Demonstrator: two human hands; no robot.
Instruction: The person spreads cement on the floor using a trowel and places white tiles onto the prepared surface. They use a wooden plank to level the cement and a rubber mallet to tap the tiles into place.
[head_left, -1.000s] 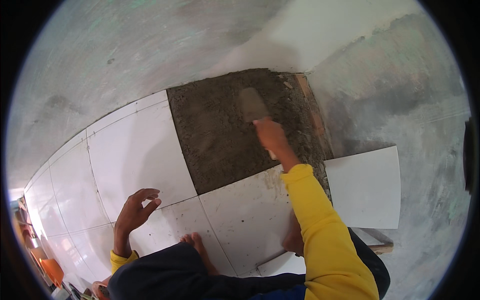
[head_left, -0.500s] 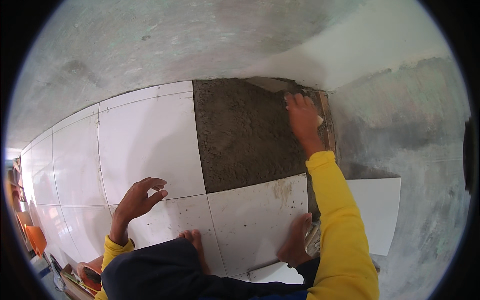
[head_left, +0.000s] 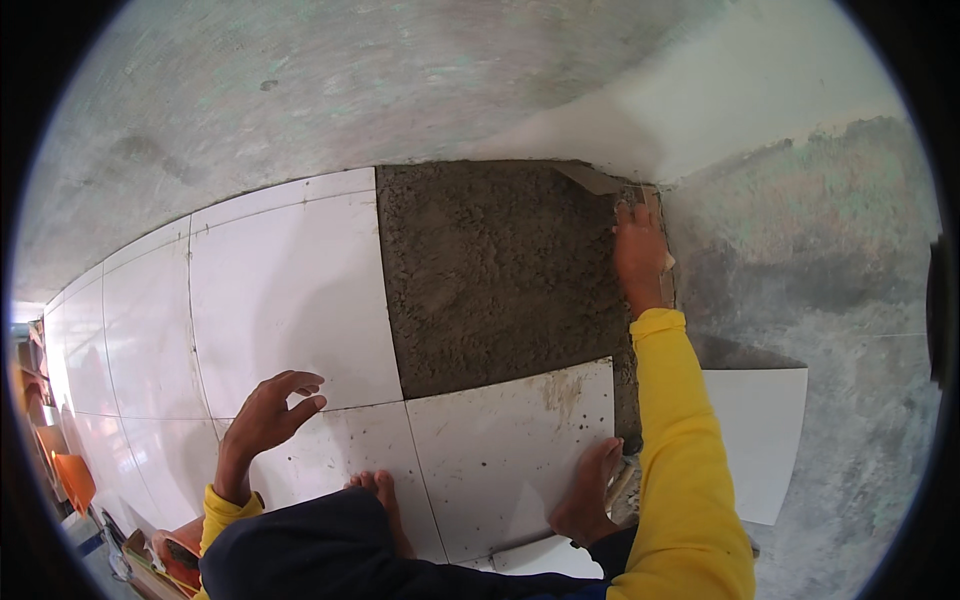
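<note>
My right hand [head_left: 640,250] is closed around a trowel [head_left: 590,179] at the far right corner of the wet mortar bed [head_left: 490,275]. The trowel's blade points to the upper left, against the mortar near the back wall. A pale handle end pokes out at the right of my fist, and my fingers hide the rest. My left hand [head_left: 277,413] hovers over the white floor tiles [head_left: 290,300], its fingers loosely curved and apart, with nothing in it. Tiles border the mortar on its left and near sides.
A grey back wall [head_left: 330,90] and right wall [head_left: 820,260] meet beyond my right hand. One loose white tile [head_left: 758,435] leans by the right wall. My bare feet rest on the near tiles. An orange object [head_left: 73,480] and a bucket [head_left: 180,555] stand at lower left.
My right hand has moved right with the trowel, toward the corner by the right wall. The blade has shifted right too. My left hand stays nearly in place.
</note>
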